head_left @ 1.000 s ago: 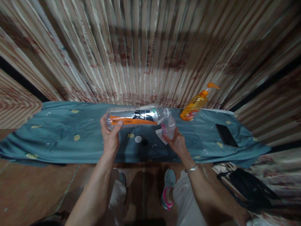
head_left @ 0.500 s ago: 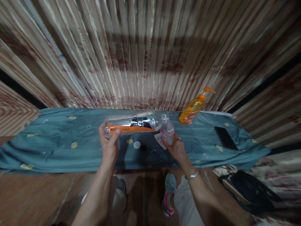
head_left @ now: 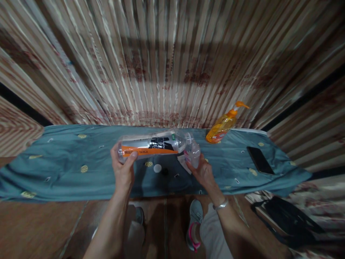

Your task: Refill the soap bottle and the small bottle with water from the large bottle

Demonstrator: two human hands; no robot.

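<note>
My left hand (head_left: 124,164) is closed round the base of a large clear plastic bottle (head_left: 151,144) with an orange, silver and black label. The bottle lies almost level in the air, its neck pointing right. My right hand (head_left: 202,168) grips a smaller clear plastic bottle (head_left: 193,151), held upright with a slight tilt. The two bottle mouths meet or nearly meet; I cannot tell whether they touch. Below them on the cloth are a white cap (head_left: 157,168) and a dark cap (head_left: 165,171). A pale piece of paper or tissue (head_left: 184,164) shows beside the smaller bottle.
An orange pump bottle (head_left: 221,126) stands at the back right of the teal cloth (head_left: 61,158). A black phone (head_left: 260,160) lies farther right. Pleated curtains (head_left: 161,64) hang behind. On the floor at right sits a black bag (head_left: 291,217).
Both hands keep their hold on the two bottles, which stay mouth to mouth. The whole view has shifted slightly, and the large bottle has rolled or tilted a little.
</note>
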